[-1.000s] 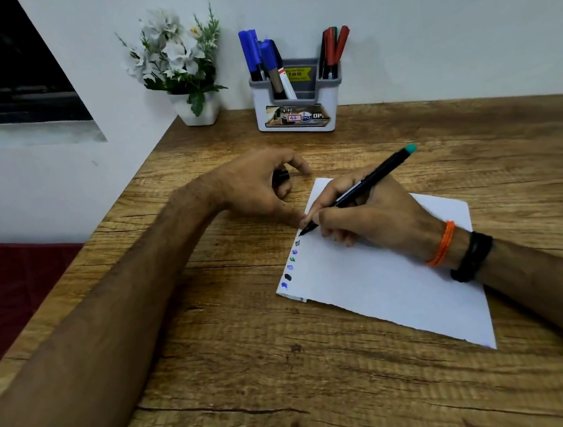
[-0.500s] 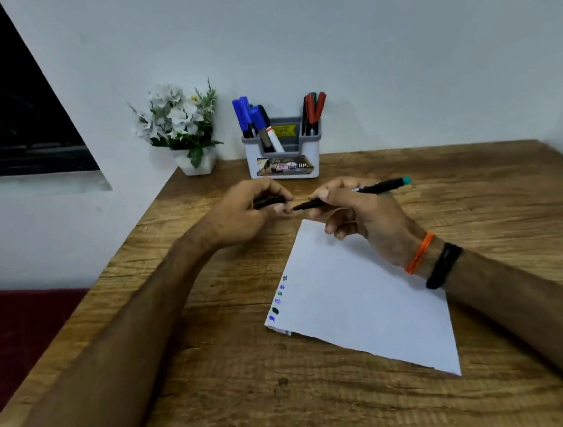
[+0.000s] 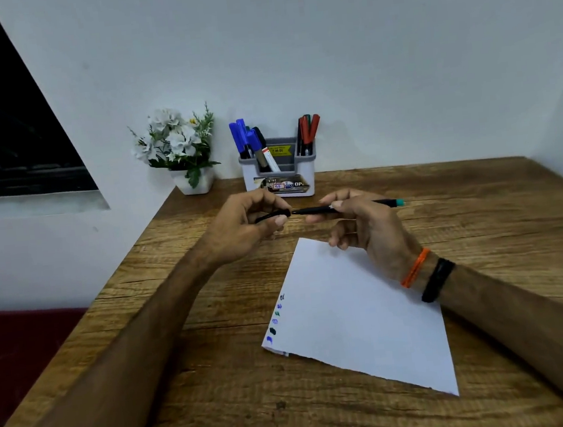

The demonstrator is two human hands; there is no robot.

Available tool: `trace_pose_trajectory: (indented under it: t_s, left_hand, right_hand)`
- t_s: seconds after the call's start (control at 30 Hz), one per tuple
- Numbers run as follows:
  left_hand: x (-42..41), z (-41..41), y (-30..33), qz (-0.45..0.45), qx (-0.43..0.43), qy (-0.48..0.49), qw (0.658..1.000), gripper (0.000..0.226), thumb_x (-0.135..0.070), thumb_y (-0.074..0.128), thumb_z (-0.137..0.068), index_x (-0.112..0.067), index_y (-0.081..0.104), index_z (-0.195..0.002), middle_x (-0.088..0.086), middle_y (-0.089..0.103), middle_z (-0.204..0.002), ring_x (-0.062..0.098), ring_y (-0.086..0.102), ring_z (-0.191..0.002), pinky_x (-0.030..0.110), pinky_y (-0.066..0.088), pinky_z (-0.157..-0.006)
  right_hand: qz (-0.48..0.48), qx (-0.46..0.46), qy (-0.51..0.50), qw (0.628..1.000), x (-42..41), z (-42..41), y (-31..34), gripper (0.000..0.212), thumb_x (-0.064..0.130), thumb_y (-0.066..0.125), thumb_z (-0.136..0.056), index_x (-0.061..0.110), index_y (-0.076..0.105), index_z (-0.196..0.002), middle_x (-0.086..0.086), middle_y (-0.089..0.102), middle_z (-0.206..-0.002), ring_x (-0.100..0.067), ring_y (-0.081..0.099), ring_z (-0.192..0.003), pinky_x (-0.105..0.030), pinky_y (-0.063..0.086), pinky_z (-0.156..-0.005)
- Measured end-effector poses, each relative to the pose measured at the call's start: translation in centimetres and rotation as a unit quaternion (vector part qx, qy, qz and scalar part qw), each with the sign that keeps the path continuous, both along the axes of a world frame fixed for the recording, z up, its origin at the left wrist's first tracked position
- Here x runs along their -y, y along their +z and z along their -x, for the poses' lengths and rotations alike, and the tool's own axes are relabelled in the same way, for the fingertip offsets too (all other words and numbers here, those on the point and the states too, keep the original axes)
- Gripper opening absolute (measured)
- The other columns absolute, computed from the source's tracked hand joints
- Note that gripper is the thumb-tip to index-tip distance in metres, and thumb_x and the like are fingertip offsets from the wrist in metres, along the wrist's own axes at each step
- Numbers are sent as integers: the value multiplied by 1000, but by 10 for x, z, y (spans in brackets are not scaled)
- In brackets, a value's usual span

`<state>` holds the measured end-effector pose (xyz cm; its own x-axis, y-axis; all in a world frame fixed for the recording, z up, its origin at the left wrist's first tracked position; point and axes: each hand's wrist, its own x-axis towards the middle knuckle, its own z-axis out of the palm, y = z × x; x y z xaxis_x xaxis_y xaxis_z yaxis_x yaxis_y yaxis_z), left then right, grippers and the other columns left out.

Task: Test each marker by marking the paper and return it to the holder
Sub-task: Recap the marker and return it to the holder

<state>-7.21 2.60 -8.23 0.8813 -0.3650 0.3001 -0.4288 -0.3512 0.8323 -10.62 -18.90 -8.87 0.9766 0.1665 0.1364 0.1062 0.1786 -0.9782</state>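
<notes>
**Operator:** What are your readings on my grip?

**Guide:** Your right hand (image 3: pixel 363 219) pinches the marker (image 3: pixel 345 207) near its middle, barrel level, teal end pointing right. Your left hand (image 3: pixel 250 225) pinches the black cap (image 3: pixel 273 215), its mouth just at the marker's tip. Both are held above the table (image 3: pixel 221 391), in front of the holder (image 3: pixel 278 175).

**Operator:** What has changed?

**Guide:** 1 second ago your right hand had the tip on the paper (image 3: pixel 355 316) at the left edge. The tip is now off the sheet and lined up with the cap. A column of about 6 marks (image 3: pixel 276 317) runs down that edge. Judgement: this marker's test is complete; capping is the step in hand, the return to the holder follows.

**Operator:** What room do I have?

**Guide:** The holder stands against the wall, just behind your hands. Its left compartment carries blue markers (image 3: pixel 243 137); its right compartment carries red ones (image 3: pixel 310 129). The middle slot looks open. The flower pot (image 3: pixel 194 183) sits to the holder's left, near the table's left edge. Approach from above and keep the barrel upright, so you do not knock the standing markers.
</notes>
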Motion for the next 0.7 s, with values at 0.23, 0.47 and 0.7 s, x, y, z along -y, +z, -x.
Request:
trace_pose_trajectory:
  t_s: [0.23, 0.47, 0.7]
  left_hand:
    - [3, 1, -1, -7, 11, -18, 1000, 19, -8, 67, -86, -6, 68, -105, 11, 69, -99, 12, 64, -77, 24, 55, -70]
    - [5, 2, 0, 62, -13, -16, 998, 20, -4, 66, -85, 1, 63, -105, 11, 70, -91, 11, 67, -71, 24, 56, -63]
    - [7, 0, -3, 42, 15, 0, 999, 23, -16, 49, -98, 3, 63, -99, 3, 65, -73, 6, 54, -58, 19, 45, -53]
  right_hand:
    - [52, 47, -37, 997, -5, 1, -6, 6, 15, 67, -91, 10, 70, -89, -11, 75, -82, -14, 54, -46, -23, 41, -47]
    - [33, 46, -28, 998, 0, -2, -7, 18, 17, 64, -93, 6, 74, -104, -15, 76, -88, -13, 59, -50, -20, 45, -47]
    - [111, 143, -71, 981, -1, -7, -10, 18, 14, 65, -92, -3, 70, -92, -4, 61, -62, -5, 46, -44, -16, 36, -42]
